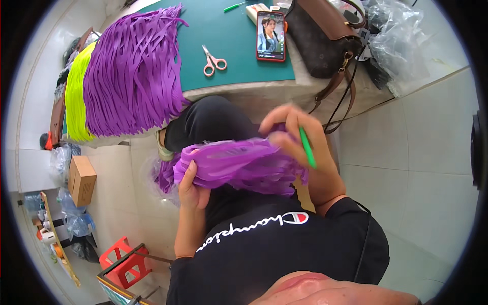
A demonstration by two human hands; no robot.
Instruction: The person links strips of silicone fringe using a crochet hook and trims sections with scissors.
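Observation:
Over my lap lies a bundle of purple fabric straps (234, 160), looped and partly blurred. My left hand (190, 184) is closed round the bundle's left end, thumb on top. At the other end, my right hand (300, 132) is smeared by motion, with a slim green pen-like tool (307, 147) held in its curled fingers. Those fingers are close to the purple straps; whether they also grip one cannot be told. More purple straps hang below in see-through plastic (162, 178) beside my leg.
On the table ahead, purple straps (134, 71) and neon-yellow straps (76, 96) drape over the edge. Pink-handled scissors (212, 62) and a red-cased phone (271, 36) lie on a green mat (236, 68). A brown handbag (325, 40) stands at right. Red stool (124, 262) and cardboard box (81, 180) occupy the left floor.

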